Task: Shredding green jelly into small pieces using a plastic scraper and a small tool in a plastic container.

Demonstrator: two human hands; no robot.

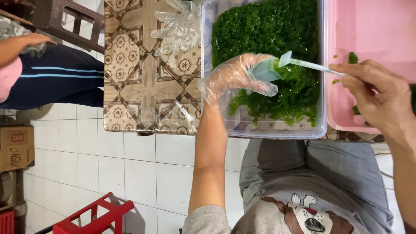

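Here the left hand (237, 76) (in a thin plastic glove) is pinching a small pale-blue cup (265, 70) over the green seaweed (268, 30) in the clear tub (208, 26). The right hand (381, 97) is gripping a spoon (299, 62), touching the cup's rim, above the pink basin (372, 26) at right.

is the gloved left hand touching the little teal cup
Touching: the head view shows the gloved left hand wrapped around the teal cup, fingers pressed against its side.
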